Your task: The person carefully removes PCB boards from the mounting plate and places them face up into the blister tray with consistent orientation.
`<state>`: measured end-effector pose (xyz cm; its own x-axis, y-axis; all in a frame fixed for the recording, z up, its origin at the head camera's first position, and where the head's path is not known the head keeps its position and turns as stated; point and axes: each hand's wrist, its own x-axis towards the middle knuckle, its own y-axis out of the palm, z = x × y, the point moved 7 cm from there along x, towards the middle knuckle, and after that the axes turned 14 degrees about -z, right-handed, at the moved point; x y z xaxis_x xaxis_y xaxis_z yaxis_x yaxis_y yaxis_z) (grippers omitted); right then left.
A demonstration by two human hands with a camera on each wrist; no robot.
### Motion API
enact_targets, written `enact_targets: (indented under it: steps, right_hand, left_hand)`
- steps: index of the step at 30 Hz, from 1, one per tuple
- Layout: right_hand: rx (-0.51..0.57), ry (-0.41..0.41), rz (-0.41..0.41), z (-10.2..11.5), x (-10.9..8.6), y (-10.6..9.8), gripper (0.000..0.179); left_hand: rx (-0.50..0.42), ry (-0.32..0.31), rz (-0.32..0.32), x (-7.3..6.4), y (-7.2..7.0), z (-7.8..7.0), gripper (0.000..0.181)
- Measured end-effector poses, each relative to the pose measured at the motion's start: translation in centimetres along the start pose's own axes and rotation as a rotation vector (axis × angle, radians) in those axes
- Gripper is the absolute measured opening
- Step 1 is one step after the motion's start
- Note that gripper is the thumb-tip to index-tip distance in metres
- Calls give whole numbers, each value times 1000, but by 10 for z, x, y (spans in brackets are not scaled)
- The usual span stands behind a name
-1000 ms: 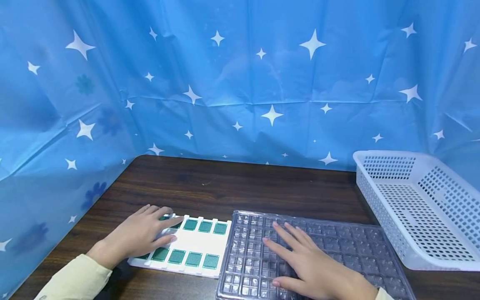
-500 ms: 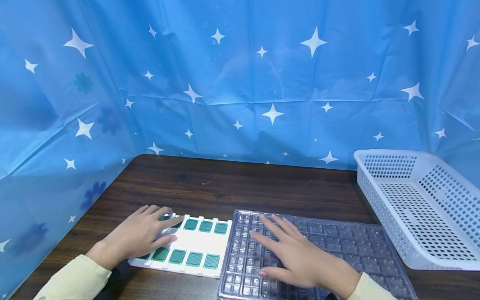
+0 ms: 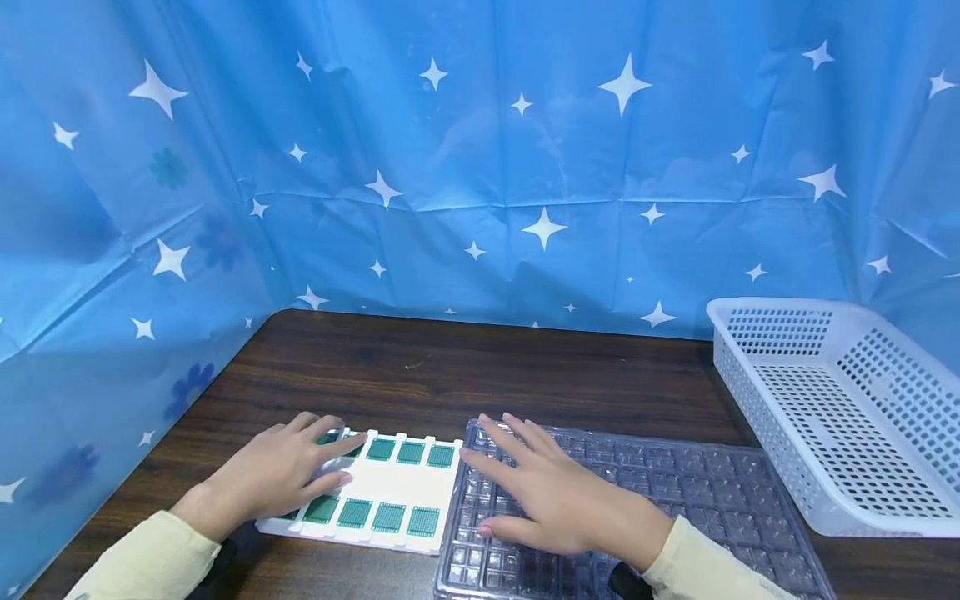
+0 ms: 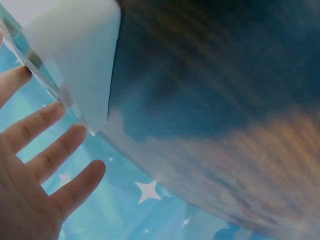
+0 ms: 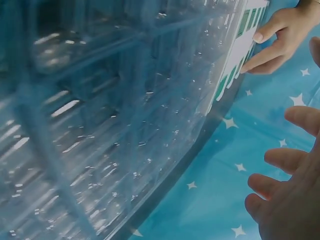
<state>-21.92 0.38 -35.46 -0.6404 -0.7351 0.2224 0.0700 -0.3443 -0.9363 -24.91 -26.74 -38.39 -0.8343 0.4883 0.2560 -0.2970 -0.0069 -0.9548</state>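
My left hand point(image 3: 277, 467) lies over the left end of a white holder point(image 3: 397, 483), fingers spread and thumb on its surface. Two rows of green gridded squares point(image 3: 387, 517) line the holder's long edges; the hand covers some of them. To its right is a translucent plastic tray point(image 3: 720, 492) of many small compartments. My right hand point(image 3: 551, 496) is above the tray's left part, fingers extended and holding nothing. Whether it touches the tray is unclear. In the right wrist view the tray's compartments point(image 5: 125, 125) look glossy and blurred.
A white perforated basket point(image 3: 757, 433) stands at the right, close to the tray. The dark wood table point(image 3: 480, 367) extends behind the holder and tray. A blue curtain point(image 3: 450, 167) with white stars hangs along the back and left side.
My right hand has moved left and slightly away from me across the tray, toward the holder's edge. The left hand, holder and tray have stayed in place.
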Motion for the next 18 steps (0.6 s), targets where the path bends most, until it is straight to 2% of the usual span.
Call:
enact_targets:
  steps: [12,18]
  right_hand:
    - [-24,21,14,4,38,7,64]
    - [-42,32,20,5,50,12,63]
  left_hand:
    - [68,74,-22,-2,-1,-1,52]
    - [95,99,-20,-1,-1,-3,53]
